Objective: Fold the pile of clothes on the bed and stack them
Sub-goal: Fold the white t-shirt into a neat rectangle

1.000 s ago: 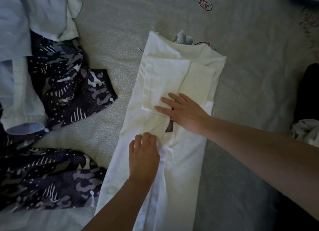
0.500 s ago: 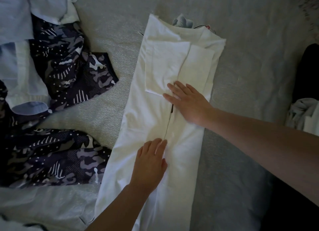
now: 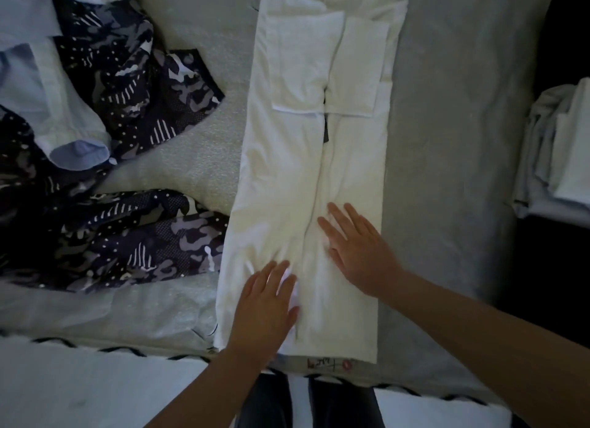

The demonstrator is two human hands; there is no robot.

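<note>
A white T-shirt [image 3: 287, 159] lies lengthwise on the grey bed, its two sides folded inward to meet at a centre seam and both sleeves laid flat near the top. My left hand [image 3: 266, 303] rests flat on its lower left half, fingers straight. My right hand [image 3: 357, 248] presses flat on the lower right half, just right of the seam. Unfolded clothes lie at the left: a dark camouflage-print garment [image 3: 121, 159] and a light blue shirt [image 3: 35, 76].
A stack of folded pale clothes [image 3: 562, 146] sits at the right edge. The bed's near edge [image 3: 134, 351] with dark trim runs across the bottom. Grey bedsheet [image 3: 453, 140] lies bare right of the T-shirt. My legs show below the edge.
Both hands have slid down the T-shirt from its middle toward the hem, staying flat on the cloth. The view has shifted toward the bed's near edge.
</note>
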